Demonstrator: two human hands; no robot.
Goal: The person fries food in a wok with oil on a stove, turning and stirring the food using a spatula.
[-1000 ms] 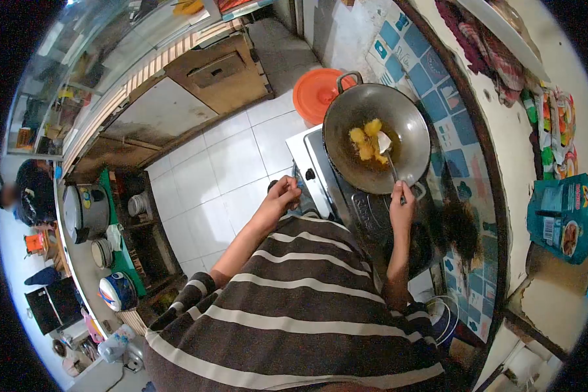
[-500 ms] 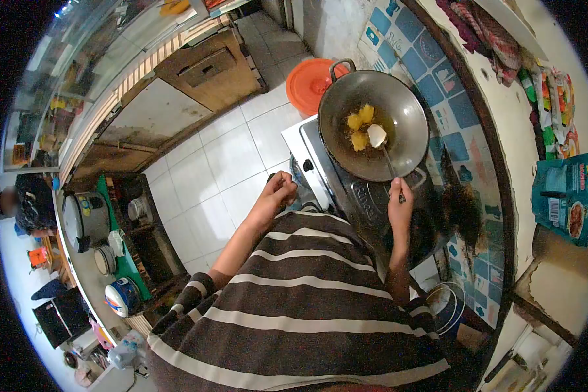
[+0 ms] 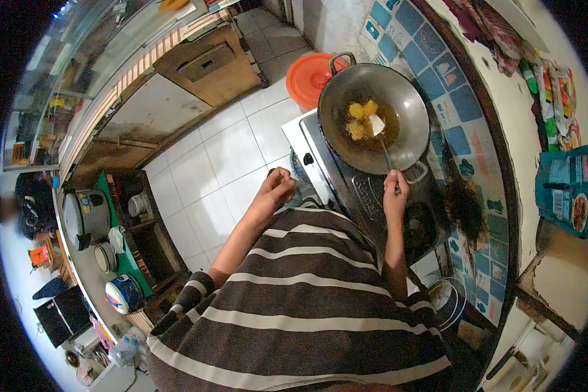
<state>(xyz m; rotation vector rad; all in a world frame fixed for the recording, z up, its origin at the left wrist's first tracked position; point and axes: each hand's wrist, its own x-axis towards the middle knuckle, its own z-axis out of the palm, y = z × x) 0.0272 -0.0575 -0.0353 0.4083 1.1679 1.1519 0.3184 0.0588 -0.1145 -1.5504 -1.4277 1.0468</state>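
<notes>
- The long-handled pale metal utensil with a rounded head (image 3: pixel 377 125) is judged light and stiff; its slim shaft is best gripped at the far end, away from the heat, and may twist if greasy.
- The golden-yellow food pieces (image 3: pixel 356 111) are judged light, soft, slippery and easily broken; support from beneath is preferred to pinching.
- The pieces are seen as lumpy and rough-edged, clustered in shallow yellowish oil (image 3: pixel 391 134) at the bottom of the round dark-grey metal wok (image 3: pixel 409 108); whether they are touched by the utensil's head cannot be told.
- The loop-handled wok is seated on the black-topped stove (image 3: pixel 369 194).
- The shaft's end is enclosed by the fingers of the right hand (image 3: pixel 396 187).
- The left hand's (image 3: pixel 276 191) fingers are loosely curled inward, apart from the wok; nothing is seen held.
</notes>
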